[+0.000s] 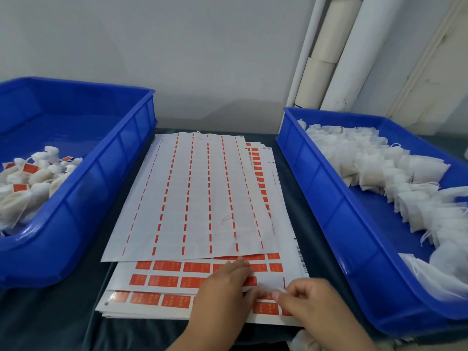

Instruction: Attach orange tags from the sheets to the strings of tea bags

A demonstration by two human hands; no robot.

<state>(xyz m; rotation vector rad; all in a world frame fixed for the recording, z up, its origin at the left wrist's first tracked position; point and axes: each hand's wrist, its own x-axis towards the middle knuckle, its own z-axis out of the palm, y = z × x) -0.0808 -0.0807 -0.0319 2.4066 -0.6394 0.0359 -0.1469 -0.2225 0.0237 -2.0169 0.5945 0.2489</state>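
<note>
We press our flat left hand (225, 287) on the near sheet of rectangular orange tags (162, 281), print unreadable, long sides left-right, while our right hand (307, 300) pinches one tag.

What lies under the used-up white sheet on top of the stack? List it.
Under the used-up sheet, sheets of orange tags stick out at the near edge and right side. How full they are farther back is covered.

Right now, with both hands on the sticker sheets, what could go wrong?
The right hand pinches at the edge of a tag sheet, so a tag might tear or fold onto itself. The loose used sheet lies askew on the stack and could slide. A tea bag hanging near the table edge may drop.
</note>
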